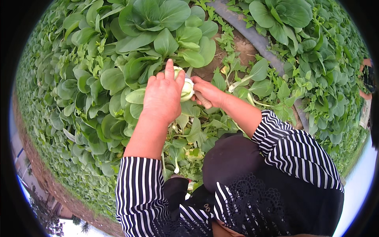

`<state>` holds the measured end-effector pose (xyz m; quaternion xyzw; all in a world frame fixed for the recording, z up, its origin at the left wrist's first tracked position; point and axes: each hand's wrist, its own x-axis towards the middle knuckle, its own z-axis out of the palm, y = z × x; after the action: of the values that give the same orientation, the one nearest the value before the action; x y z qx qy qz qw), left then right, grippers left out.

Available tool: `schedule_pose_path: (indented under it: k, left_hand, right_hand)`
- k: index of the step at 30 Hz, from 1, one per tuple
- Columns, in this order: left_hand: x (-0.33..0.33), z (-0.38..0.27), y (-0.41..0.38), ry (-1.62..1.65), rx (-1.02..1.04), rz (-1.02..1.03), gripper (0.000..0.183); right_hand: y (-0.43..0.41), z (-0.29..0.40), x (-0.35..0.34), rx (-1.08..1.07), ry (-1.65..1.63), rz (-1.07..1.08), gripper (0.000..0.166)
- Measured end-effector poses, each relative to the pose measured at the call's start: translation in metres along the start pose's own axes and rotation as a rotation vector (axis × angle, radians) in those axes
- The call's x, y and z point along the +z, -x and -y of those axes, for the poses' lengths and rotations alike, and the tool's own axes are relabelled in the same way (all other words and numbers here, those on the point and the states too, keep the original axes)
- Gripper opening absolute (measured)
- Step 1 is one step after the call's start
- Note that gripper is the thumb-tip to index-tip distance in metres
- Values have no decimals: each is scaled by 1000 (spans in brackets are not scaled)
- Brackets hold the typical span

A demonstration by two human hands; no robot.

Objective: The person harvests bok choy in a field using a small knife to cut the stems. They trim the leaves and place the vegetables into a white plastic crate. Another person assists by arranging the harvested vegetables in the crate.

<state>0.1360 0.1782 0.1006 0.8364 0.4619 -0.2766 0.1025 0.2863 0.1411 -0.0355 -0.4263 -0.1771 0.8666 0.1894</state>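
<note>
My left hand (162, 96) is over a head of pak choi (187, 90), gripping it from above. Its index finger points forward and its thumb lies along the pale stems. The pale, rounded base of the head faces right, and some of its leaves stick out left of the hand. In my right hand (209, 92) is a knife, held by its wooden handle (203, 100). The knife's blade (187, 76) lies against the pale stems, partly hidden by fingers and stalks. Just ahead of both hands stands a large rooted pak choi plant (165, 41).
Dense pak choi (74, 97) spreads to the left. A flat dark irrigation hose (251, 37) crosses bare soil (244, 49) and weeds at upper right. Loose leaves (241, 81) lie right of my hands. Part of another person (368, 77) shows at the right rim.
</note>
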Motion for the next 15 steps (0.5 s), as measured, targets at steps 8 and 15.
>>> schedule_pose_path:
  k: [8,15]
  left_hand:
    - [22,42,-6,-23,-228,145,74]
    - [32,46,4,45,-275,109,74]
  right_hand:
    - [-58,-6,24,1,112,-252,37]
    - [-77,-3,32,8,76,-236,42]
